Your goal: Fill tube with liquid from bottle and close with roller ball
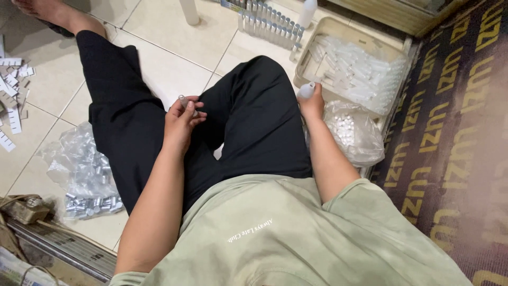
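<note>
The left hand (180, 123) grips 1 small vial (184, 101) upright over the lap, mouth up for easy access, while the right hand (312, 103) clasps a white bottle (306, 91) beside the tray (312, 39) of vials.

Me on the floor, work spread to both sides.

My left hand (180, 123) holds a small vial (185, 102) over my lap; my right hand (312, 103) grips a bottle (306, 90) at the tray (312, 50) of tubes. A bag of caps (352, 132) lies just beside that tray, nearer me. A bag of metal pieces (82, 172) lies left of my leg; label strips (13, 90) lie farther left.
</note>
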